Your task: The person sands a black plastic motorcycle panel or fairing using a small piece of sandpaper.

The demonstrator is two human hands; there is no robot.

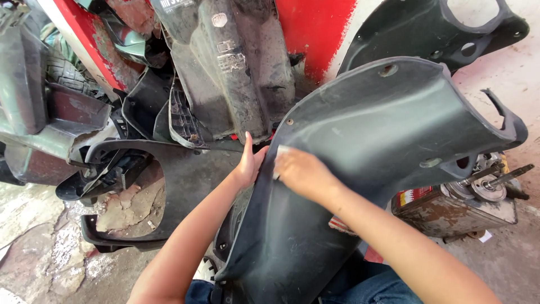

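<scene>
A large dark grey plastic scooter body panel point(382, 135) stands tilted in front of me, its lower end near my knees. My left hand point(247, 163) grips the panel's left edge, thumb up along the rim. On the panel's inner face rests my right hand point(301, 171), pressing a small pale pad or cloth point(279, 151) against the plastic near the left edge. The two hands are almost touching.
More black scooter panels point(236, 73) lean against a red and white wall point(315, 34) behind. A ring-shaped black fairing point(112, 152) lies on the cracked concrete floor point(50, 247) at left. A rusty metal box with engine parts point(467, 202) sits at right.
</scene>
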